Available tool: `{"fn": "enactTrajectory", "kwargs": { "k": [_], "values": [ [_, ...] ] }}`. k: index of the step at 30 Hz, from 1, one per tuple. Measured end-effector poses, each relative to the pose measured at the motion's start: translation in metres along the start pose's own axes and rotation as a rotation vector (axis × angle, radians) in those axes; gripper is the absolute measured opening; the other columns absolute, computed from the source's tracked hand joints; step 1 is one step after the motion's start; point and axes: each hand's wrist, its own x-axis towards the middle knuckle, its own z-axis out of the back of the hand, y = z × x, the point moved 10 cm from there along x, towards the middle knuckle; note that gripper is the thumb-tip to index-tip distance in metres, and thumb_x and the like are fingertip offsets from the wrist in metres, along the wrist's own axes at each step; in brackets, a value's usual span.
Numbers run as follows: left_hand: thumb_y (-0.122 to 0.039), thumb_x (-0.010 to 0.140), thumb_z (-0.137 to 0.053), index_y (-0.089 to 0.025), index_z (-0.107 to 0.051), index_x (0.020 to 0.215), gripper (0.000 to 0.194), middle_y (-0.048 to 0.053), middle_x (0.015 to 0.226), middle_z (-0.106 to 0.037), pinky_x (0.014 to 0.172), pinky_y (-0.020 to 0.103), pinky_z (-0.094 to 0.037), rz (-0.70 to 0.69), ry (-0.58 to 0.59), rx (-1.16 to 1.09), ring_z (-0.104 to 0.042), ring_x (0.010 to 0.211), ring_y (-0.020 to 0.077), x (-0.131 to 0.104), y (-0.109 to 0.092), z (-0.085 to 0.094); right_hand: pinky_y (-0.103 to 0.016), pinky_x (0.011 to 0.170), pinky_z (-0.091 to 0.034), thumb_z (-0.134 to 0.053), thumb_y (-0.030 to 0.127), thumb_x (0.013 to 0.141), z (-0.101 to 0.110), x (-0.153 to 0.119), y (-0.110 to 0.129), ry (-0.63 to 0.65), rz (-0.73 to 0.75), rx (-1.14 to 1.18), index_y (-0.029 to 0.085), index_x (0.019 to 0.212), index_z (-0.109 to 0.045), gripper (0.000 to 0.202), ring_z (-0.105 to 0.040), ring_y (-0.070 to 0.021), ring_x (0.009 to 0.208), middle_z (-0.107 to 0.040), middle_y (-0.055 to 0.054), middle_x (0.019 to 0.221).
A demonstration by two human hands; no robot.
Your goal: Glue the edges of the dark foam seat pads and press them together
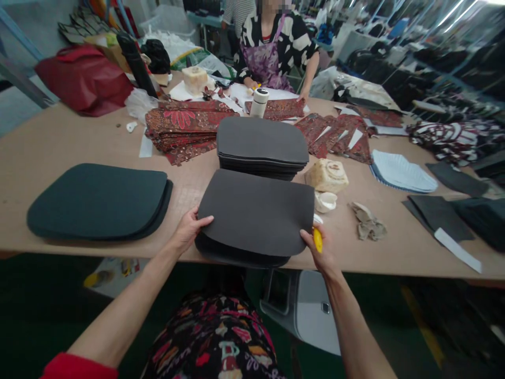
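Observation:
A dark grey panel with rounded lower corners is held between my two hands, above further dark panels near the table's front edge. My left hand grips its left side, thumb on top. At the right side, my right hand pinches the edge and also holds a small yellow-handled tool, partly hidden by the fingers. Just behind stands a thick stack of grey panels. Dark green-looking panels lie to the left.
Across the table, a person works among red patterned pieces. A white bottle stands behind the stack. At the right are a yellowish block, a crumpled cloth and light blue pieces.

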Motion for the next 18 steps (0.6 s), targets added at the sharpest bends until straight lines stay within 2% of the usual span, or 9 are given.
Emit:
{"fn": "enactTrajectory", "kwargs": {
  "k": [4, 9, 14, 18],
  "values": [
    [-0.03, 0.053, -0.08, -0.012, -0.056, 0.107, 0.062, 0.01, 0.104, -0.067, 0.095, 0.045, -0.045, -0.034, -0.074, 0.184, -0.061, 0.1, 0.0276, 0.001, 0.015, 0.02, -0.035, 0.071, -0.045, -0.061, 0.051, 0.068, -0.008, -0.008, -0.009, -0.084, -0.032, -0.086, 0.013, 0.107, -0.055, 0.055, -0.052, -0.0179, 0.074, -0.056, -0.005, 0.084],
    [-0.03, 0.056, -0.075, -0.013, -0.056, 0.105, 0.056, 0.009, 0.1, -0.069, 0.092, 0.044, -0.048, -0.04, -0.105, 0.294, -0.064, 0.098, 0.0271, 0.001, 0.028, 0.033, -0.034, 0.069, -0.044, -0.056, 0.044, 0.073, -0.018, -0.018, -0.007, -0.087, -0.011, -0.129, 0.011, 0.113, -0.056, 0.052, -0.053, -0.018, 0.072, -0.059, -0.008, 0.085],
    [-0.022, 0.057, -0.075, -0.015, -0.052, 0.112, 0.061, 0.008, 0.101, -0.07, 0.091, 0.041, -0.05, -0.047, -0.146, 0.363, -0.064, 0.098, 0.025, 0.004, 0.029, 0.046, -0.033, 0.07, -0.045, -0.053, 0.042, 0.075, -0.025, -0.023, -0.007, -0.073, 0.006, -0.146, 0.011, 0.121, -0.052, 0.055, -0.056, -0.0191, 0.077, -0.061, -0.011, 0.094],
    [-0.014, 0.06, -0.073, -0.013, -0.046, 0.123, 0.069, 0.008, 0.096, -0.07, 0.089, 0.04, -0.052, -0.045, -0.173, 0.422, -0.065, 0.097, 0.0243, 0.008, 0.036, 0.052, -0.034, 0.072, -0.045, -0.052, 0.039, 0.075, -0.033, -0.022, -0.014, -0.067, 0.003, -0.193, 0.011, 0.123, -0.052, 0.055, -0.056, -0.0201, 0.078, -0.062, -0.01, 0.093]
  ]
}}
